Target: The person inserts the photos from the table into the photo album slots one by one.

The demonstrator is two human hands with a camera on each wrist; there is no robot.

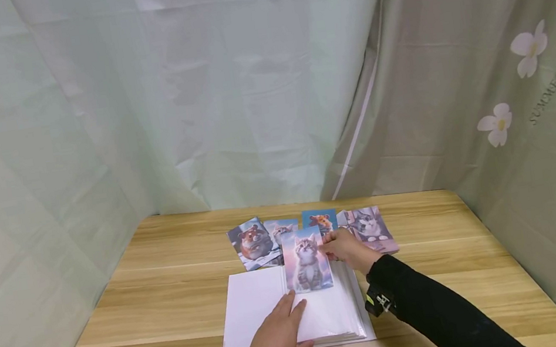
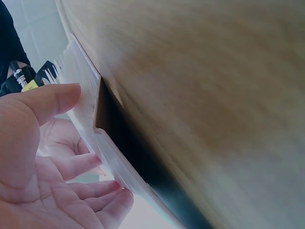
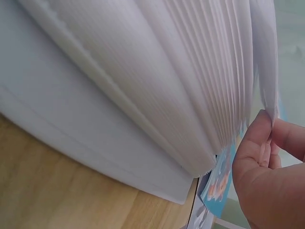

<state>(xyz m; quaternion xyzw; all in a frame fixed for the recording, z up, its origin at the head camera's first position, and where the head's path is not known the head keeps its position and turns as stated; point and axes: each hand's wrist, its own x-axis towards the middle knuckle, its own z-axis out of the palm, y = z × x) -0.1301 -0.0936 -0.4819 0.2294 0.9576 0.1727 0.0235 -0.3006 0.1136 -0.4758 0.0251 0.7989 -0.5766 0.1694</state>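
Observation:
A white photo album lies open on the wooden table, its stack of pages on the right side. My right hand pinches the right edge of a kitten picture card, which stands over the top part of the page. In the right wrist view, thumb and fingers of that hand grip a thin white sheet edge beside the fanned page edges. My left hand rests on the album's lower middle, fingertips near the card's bottom edge. In the left wrist view its fingers are relaxed along the pages.
Behind the album lie several picture cards: a hamster card at the left, an animal card on blue in the middle, and a grey-and-white cat card at the right. A pale curtain hangs along the table's back and sides.

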